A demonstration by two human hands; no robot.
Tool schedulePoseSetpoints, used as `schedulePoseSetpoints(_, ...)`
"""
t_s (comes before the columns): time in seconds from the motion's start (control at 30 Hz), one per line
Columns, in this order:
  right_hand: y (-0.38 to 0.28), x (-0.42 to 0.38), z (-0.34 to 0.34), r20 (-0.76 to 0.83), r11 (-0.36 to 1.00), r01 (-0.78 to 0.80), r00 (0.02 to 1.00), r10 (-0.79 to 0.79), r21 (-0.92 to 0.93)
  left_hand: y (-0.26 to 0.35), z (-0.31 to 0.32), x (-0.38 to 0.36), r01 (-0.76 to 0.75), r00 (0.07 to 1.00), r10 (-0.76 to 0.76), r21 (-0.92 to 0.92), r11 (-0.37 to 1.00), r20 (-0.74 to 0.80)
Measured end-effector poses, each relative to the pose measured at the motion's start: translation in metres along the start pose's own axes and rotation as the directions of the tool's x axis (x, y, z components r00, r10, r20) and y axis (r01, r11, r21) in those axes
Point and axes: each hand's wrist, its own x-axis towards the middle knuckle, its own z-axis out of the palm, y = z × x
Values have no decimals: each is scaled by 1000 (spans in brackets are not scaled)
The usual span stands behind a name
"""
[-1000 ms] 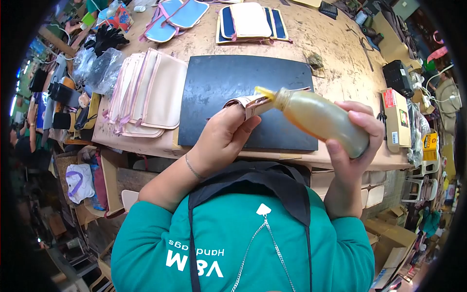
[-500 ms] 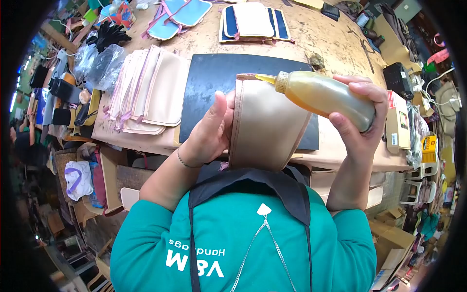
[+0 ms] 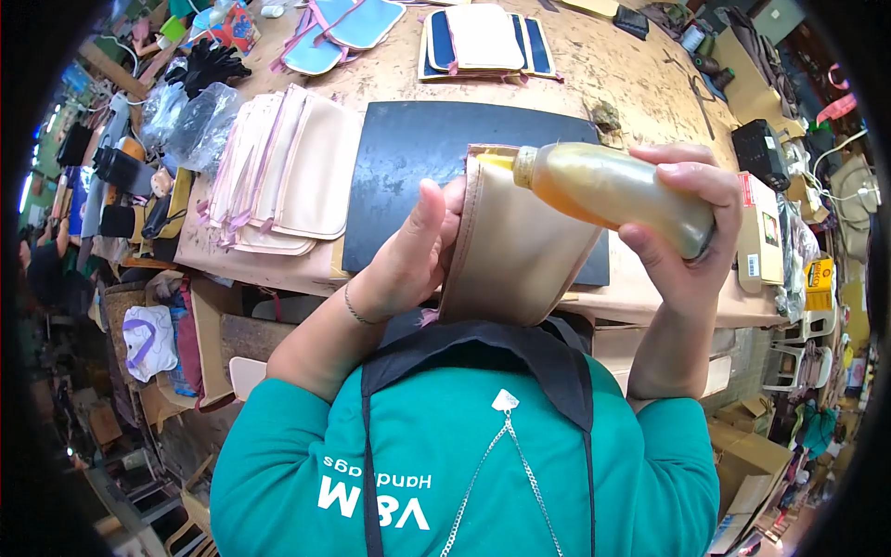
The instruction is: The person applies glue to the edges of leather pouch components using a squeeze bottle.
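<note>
My right hand [image 3: 687,204] is wrapped round a translucent bottle [image 3: 617,190] of amber liquid, tipped on its side with its yellow nozzle pointing left. The nozzle lies at the top edge of a beige stitched panel [image 3: 520,246], which stands tilted against my apron. At the panel's left edge, my left hand [image 3: 413,246] grips it with the thumb raised; its other fingers are partly hidden behind the panel. Below and behind the panel is a black mat [image 3: 408,139] on the table.
Left of the mat lies a stack of beige panels [image 3: 311,176], with plastic bags [image 3: 200,125] beyond. Blue pieces [image 3: 367,23] and a navy-and-white stack [image 3: 483,42] lie at the far side. Boxes [image 3: 759,227] stand on the right.
The panel's top has shifted slightly right and tilted. The bottle has moved slightly left and down, its nozzle further along the top edge. My left hand has moved a little right.
</note>
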Motion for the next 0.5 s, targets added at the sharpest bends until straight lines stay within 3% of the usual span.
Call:
schedulePoseSetpoints(0.1, 0, 2, 1, -2, 1000, -1, 1000, 1, -29, 0, 0, -1, 31, 999, -31, -2, 1000, 23)
schedulePoseSetpoints(0.2, 2, 4, 1, -25, 1000, -2, 1000, 2, 0, -4, -4, 0, -19, 998, 26, -130, 991, 53)
schedulePoseSetpoints(0.27, 2, 6, -4, 31, 997, -21, 999, 19, 71, -5, -1, 1, -7, 1000, 8, -55, 998, 10)
schedulePoseSetpoints(0.4, 5, 10, 1, -7, 998, -20, 1000, 20, -56, 1, 4, 4, 18, 1000, -18, 3, 1000, -5)
schedulePoseSetpoints(0.47, 10, 14, -1, -54, 992, -16, 998, 10, -122, 4, 0, 5, 74, 997, -74, -52, 996, 2)
schedulePoseSetpoints(0.5, 10, 14, -2, -74, 995, -96, 993, 93, -40, 5, -2, 6, 102, 995, -101, -80, 992, 6)
